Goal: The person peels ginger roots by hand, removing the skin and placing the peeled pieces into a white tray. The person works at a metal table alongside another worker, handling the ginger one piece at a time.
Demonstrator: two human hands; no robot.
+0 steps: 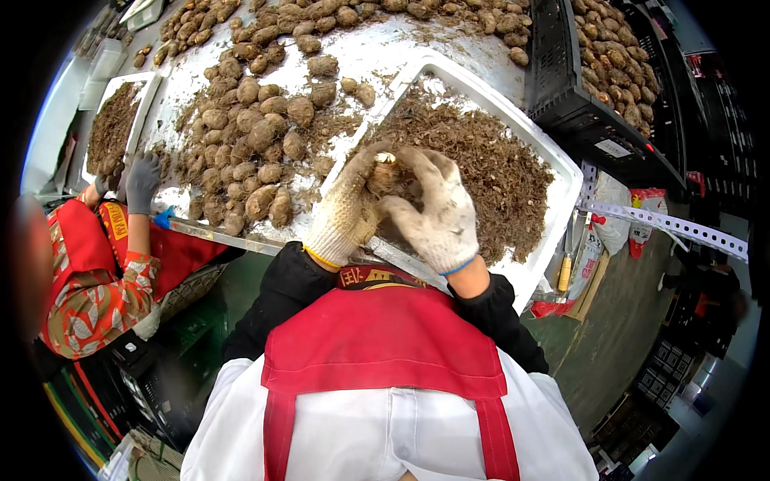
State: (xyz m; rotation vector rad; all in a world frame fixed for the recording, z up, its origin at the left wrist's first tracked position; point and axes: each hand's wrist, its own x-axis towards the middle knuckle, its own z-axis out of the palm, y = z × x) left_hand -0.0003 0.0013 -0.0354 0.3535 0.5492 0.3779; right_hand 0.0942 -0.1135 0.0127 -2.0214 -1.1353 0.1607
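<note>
Both of my hands wear dirty white knitted gloves. My left hand (349, 207) is closed around a brown taro corm (383, 174) whose pale cut end points up and away from me. My right hand (438, 207) is curled at the corm's right side, its thumb and fingers close around it; whether it grips the corm is hard to tell. Beneath my hands is a white foam tray (562, 162) filled with brown root fibres and peelings (481, 174). Left of the tray, a heap of hairy taro corms (246, 132) lies on the metal table (171, 120).
A black plastic crate (556, 72) full of corms stands at the upper right. At the left, a co-worker's grey-gloved hands (143, 180) are near a smaller tray of peelings (114, 126). A yellow-handled tool (565, 273) sits beyond the tray's right edge. More corms (289, 18) line the table's far side.
</note>
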